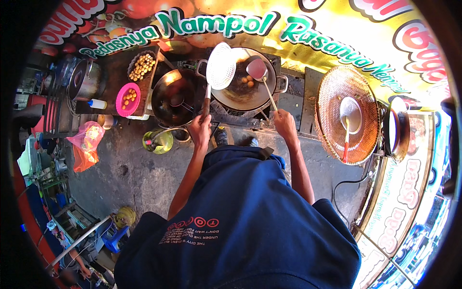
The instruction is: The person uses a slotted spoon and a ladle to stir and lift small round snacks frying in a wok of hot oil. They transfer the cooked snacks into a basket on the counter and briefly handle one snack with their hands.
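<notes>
My left hand (200,130) grips the dark handle of a perforated skimmer (221,68), whose round head is over the left rim of a large two-handled wok (234,102). In my right hand (286,124) is the thin handle of a metal wok spatula (257,69), its blade above the right half of that wok. Several small round golden balls (247,81) lie in the wok between the two tools. The skimmer head hides part of the wok's left side. A second, darker wok (173,96) stands just left, with what looks like liquid in it.
To the left, a wooden table (108,74) bears a pink plate (128,109) and a basket (133,75) of round balls, plus a large pot (85,80). A green gas cylinder (157,141) stands below. At right is a woven tray (330,108) holding a ladle (351,112).
</notes>
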Motion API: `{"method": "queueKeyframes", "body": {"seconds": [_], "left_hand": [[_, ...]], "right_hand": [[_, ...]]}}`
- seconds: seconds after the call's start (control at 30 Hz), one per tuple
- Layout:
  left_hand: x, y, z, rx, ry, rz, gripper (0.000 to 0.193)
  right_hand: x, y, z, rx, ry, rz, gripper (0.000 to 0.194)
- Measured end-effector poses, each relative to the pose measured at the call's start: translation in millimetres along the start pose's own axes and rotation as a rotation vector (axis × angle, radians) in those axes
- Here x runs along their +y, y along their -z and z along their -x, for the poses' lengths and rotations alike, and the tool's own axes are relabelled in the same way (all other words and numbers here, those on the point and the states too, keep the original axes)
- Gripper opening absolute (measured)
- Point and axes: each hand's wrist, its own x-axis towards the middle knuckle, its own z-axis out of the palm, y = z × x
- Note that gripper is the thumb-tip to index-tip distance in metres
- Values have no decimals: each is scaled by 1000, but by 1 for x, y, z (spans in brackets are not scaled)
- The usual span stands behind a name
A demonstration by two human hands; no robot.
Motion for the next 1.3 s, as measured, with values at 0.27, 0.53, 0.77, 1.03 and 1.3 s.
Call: {"method": "queueKeyframes", "body": {"seconds": [0.27,0.53,0.77,1.03,1.3], "left_hand": [[-6,-1,2,-27,62,-112,21],[1,-1,4,1,28,-44,23],[9,-2,4,-2,42,-1,22],[12,-3,7,-10,22,6,22],[10,-6,6,-63,4,6,22]], "right_hand": [[10,-12,11,-114,-58,-10,31],[5,-27,14,-228,-71,-171,31],[3,-15,4,-63,-14,-22,30],[2,-23,14,-113,10,-22,30],[-5,-24,21,-134,76,-69,28]]}}
